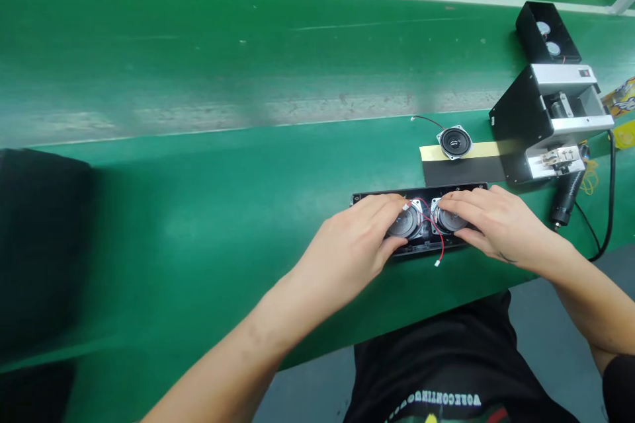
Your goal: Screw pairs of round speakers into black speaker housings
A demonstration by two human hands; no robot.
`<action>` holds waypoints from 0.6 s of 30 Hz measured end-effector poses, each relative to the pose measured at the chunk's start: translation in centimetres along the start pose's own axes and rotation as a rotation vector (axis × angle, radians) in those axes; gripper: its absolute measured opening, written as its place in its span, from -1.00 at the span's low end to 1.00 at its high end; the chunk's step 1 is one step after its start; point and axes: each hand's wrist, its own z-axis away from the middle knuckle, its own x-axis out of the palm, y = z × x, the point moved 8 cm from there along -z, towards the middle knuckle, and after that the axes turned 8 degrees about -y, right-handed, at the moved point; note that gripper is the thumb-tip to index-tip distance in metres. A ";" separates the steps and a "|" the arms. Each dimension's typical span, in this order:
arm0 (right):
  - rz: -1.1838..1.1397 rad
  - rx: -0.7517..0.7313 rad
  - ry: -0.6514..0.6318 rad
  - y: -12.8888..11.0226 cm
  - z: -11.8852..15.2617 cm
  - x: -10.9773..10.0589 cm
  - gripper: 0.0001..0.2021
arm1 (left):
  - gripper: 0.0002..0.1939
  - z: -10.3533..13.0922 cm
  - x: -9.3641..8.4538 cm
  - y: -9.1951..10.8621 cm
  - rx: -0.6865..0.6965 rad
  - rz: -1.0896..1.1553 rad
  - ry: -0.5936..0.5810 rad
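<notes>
A long black plastic housing (421,251) lies on the green bench with two round speakers side by side in it. My left hand (360,231) is closed around the left speaker (407,223), fingers on its far side and thumb on the near side. The right speaker (449,219) is gripped the same way by my right hand (496,221). Red wires (439,238) cross between the speakers, one ending in a small white plug over the housing's near edge. My hands cover both ends of the housing in part.
Behind the housing, a loose speaker (455,142) lies face up on a black and yellow strip (459,172). To the right stand a black and silver machine (560,119), a black electric screwdriver (565,201) and a cable. A black box (548,33) holding speakers sits farther back.
</notes>
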 end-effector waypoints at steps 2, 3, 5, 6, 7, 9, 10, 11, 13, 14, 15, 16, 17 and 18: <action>0.029 -0.036 -0.030 0.2 -0.4 0.2 -0.61 | -0.68 -0.1 0.5 0.0 -0.005 -0.045 -0.015; 0.041 -0.057 -0.045 0.3 -0.5 0.4 -0.60 | -0.70 -0.1 0.8 0.0 -0.001 -0.063 -0.025; 0.052 -0.092 -0.069 0.4 -0.6 0.6 -0.59 | -0.74 -0.1 1.3 -0.1 0.020 -0.086 -0.031; 0.051 -0.102 -0.073 0.4 -0.7 0.6 -0.59 | -0.75 0.0 1.4 -0.1 0.034 -0.089 -0.027; 0.050 -0.107 -0.072 0.3 -0.6 0.6 -0.59 | -0.76 0.0 1.4 -0.1 0.046 -0.088 -0.019; 0.057 -0.109 -0.058 0.2 -0.6 0.5 -0.60 | -0.76 0.1 1.3 -0.1 0.061 -0.079 -0.006; 0.063 -0.111 -0.054 0.1 -0.5 0.4 -0.60 | -0.76 0.1 1.2 0.0 0.065 -0.076 -0.005; 0.068 -0.115 -0.052 0.1 -0.5 0.3 -0.60 | -0.76 0.2 1.1 0.0 0.068 -0.076 -0.009; 0.072 -0.122 -0.059 0.0 -0.4 0.2 -0.58 | -0.75 0.2 0.9 0.1 0.071 -0.080 -0.025; 0.068 -0.123 -0.062 0.0 -0.3 0.2 -0.59 | -0.74 0.2 0.8 0.1 0.075 -0.080 -0.031; 0.060 -0.122 -0.064 0.0 -0.3 0.1 -0.60 | -0.73 0.2 0.7 0.2 0.080 -0.078 -0.038; 0.049 -0.124 -0.059 0.1 -0.3 0.1 -0.63 | -0.72 0.2 0.6 0.2 0.087 -0.072 -0.045; 0.033 -0.127 -0.050 0.2 -0.3 0.0 -0.65 | -0.71 0.2 0.6 0.3 0.095 -0.064 -0.049; 0.012 -0.130 -0.036 0.3 -0.2 -0.1 -0.68 | -0.70 0.1 0.6 0.3 0.102 -0.056 -0.050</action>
